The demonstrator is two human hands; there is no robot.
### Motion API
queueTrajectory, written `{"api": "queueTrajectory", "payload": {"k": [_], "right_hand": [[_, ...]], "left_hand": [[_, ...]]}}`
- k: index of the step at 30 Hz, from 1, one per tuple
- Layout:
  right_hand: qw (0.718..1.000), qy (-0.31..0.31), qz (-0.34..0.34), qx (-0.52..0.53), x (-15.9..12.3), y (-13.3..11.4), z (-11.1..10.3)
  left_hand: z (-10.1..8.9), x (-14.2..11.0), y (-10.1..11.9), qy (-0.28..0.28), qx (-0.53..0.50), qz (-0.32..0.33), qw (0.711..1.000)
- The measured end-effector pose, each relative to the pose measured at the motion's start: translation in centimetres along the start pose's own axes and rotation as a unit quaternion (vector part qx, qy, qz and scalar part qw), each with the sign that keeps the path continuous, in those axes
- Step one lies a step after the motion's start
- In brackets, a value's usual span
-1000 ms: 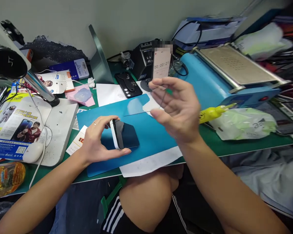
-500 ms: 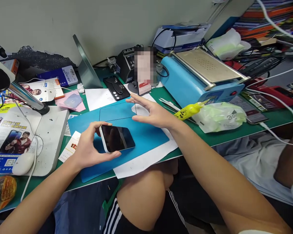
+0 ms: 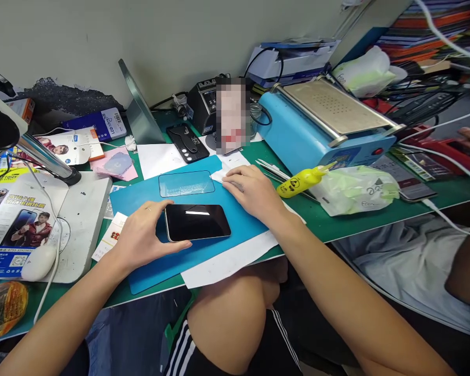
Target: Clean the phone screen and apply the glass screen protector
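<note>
The grip of the left hand (image 3: 143, 230) clasps the phone (image 3: 198, 222) by its left end, thumb along the near edge and a finger at the far corner. Held by the rim, it leaves the dark, upturned screen untouched, perhaps to spare it fingerprints. The phone is at the centre of the frame, over the blue mat (image 3: 245, 227), which presumably guards it from the worktop (image 3: 337, 224). Up and right of it, the right hand (image 3: 254, 190) bends its fingers at the white sheet (image 3: 229, 163); I cannot tell whether they pinch it, as the fingertips are partly hidden. A dark-bordered clear pane (image 3: 187, 183) lies flat just beyond the phone, seemingly for easy reach. The yellow bottle (image 3: 300, 183) rests right of centre beside thin tools (image 3: 274, 169), likely put there so as not to crowd the mat.
</note>
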State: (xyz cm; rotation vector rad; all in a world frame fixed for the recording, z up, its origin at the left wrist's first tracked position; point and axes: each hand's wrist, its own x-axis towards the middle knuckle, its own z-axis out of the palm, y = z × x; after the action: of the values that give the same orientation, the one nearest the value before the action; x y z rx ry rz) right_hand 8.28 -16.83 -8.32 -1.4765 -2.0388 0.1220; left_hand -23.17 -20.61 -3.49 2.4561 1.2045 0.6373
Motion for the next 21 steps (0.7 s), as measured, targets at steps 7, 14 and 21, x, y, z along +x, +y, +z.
{"api": "queueTrajectory", "payload": {"k": [7,14,21], "right_hand": [[0.995,0.102,0.013,-0.008,-0.5,-1.6,-1.8],[0.985,0.127,-0.075,0.085,-3.8,-6.6,-3.5],[0.984,0.020,-0.133,0.118,-7.7,-8.8,-3.2]], "left_hand": [[0.1,0.4,0.4,-0.064,0.086,0.011,0.994],[0.5,0.4,0.2,-0.081,0.116,0.036,0.989],[0.8,0.4,0.3,-0.081,0.120,0.046,0.988]]}}
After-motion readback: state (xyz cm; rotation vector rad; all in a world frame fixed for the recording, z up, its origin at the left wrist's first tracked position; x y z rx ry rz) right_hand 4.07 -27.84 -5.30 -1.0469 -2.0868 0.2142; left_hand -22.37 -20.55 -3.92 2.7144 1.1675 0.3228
